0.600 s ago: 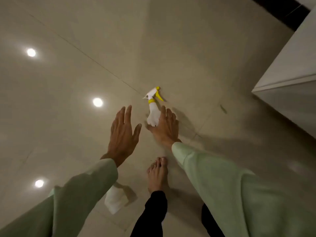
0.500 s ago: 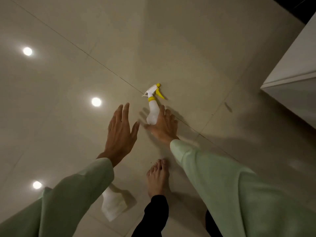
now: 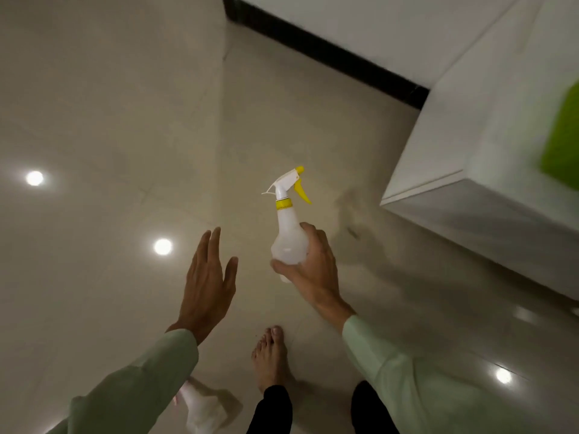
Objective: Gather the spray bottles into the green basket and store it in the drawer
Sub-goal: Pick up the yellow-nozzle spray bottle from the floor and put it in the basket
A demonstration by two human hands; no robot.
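My right hand (image 3: 313, 264) grips the lower body of a translucent white spray bottle (image 3: 286, 233) with a yellow trigger and collar, held upright above the glossy tiled floor (image 3: 125, 120). To its left my left hand (image 3: 206, 283) hovers flat with fingers apart and holds nothing. A blurred green basket (image 3: 562, 142) shows at the right edge, on top of a white cabinet (image 3: 463, 158). Low on the floor beside my left sleeve lies a second pale spray bottle (image 3: 200, 408), blurred and partly hidden.
The white cabinet fills the right side, its lower front edge near my right arm. A black skirting (image 3: 329, 54) runs along the far wall. My bare foot (image 3: 271, 358) stands on the tiles between my arms. Ceiling lights reflect off the floor.
My right hand has closed on the spray bottle and lifted it off the floor to an upright pose. The view has swung up and right, bringing the cabinet and green basket into sight.
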